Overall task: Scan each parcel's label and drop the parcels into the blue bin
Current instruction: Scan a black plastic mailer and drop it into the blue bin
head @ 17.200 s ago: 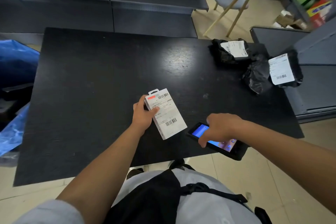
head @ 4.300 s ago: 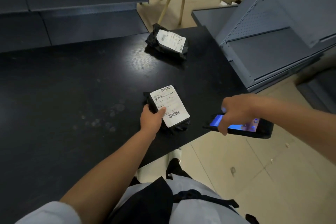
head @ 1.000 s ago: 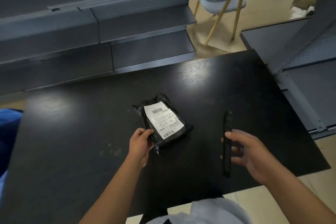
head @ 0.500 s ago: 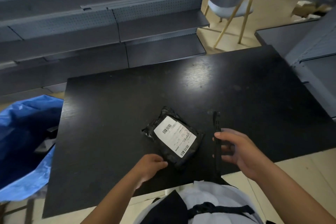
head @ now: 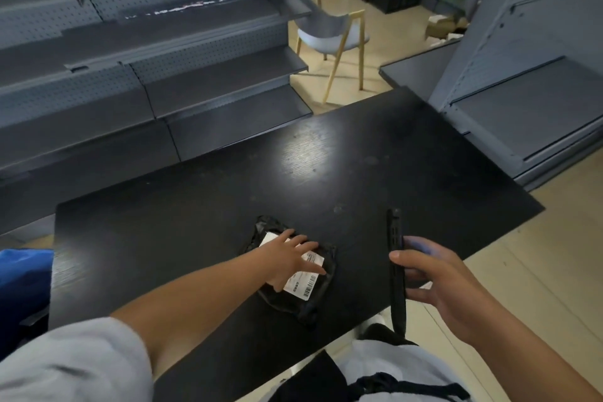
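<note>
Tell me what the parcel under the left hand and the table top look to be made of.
Parcel: likely thin black plastic mailer film, glossy and wrinkled, bearing a matte white paper label with printed barcodes. Table: apparently black wood or wood-look laminate, semi-matte; fine grain lines show in the light's reflection.

**Left hand flat, right hand gripping**

The left hand reaches forward with its arm extended, fingers straight and spread, palm down. The right hand is held edge-on to its right, thumb on top and fingers curled in a grip, forearm angling in from the lower right.
</note>
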The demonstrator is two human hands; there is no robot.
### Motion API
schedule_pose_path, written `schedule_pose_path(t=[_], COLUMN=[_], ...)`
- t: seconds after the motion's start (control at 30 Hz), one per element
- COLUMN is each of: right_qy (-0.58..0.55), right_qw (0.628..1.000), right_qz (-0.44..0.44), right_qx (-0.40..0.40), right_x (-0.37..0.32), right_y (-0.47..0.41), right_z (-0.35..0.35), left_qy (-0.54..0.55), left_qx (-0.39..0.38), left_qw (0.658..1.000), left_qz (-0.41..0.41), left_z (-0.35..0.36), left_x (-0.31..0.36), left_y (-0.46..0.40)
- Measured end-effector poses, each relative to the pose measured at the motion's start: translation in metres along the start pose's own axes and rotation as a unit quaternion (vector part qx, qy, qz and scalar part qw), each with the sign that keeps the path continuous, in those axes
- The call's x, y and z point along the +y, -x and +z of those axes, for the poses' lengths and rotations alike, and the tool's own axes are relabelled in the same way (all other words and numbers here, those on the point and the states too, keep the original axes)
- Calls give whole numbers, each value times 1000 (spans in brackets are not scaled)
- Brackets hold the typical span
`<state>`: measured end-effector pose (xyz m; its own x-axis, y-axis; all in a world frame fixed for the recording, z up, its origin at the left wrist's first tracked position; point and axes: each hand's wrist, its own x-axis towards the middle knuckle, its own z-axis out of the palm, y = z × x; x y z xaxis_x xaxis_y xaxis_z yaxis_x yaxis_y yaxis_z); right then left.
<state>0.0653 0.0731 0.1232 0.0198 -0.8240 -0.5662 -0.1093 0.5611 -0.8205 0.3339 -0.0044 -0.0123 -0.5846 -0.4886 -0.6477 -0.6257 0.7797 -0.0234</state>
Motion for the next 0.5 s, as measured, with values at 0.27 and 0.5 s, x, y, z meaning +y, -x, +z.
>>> schedule_pose_path(t=[0.27,0.5], right_qy=[-42,-32], right_qw=[998,998], right_qz=[26,47], right_qx=[23,-29], right_x=[3,-16], right_y=[-4,-35], right_z=[-29,-45], left_qy=[85,375], left_qx=[6,-1], left_qw=[992,833], left_qz=[-93,-406], left_z=[7,11], left_x=[-10,-6], left_y=[-10,-16])
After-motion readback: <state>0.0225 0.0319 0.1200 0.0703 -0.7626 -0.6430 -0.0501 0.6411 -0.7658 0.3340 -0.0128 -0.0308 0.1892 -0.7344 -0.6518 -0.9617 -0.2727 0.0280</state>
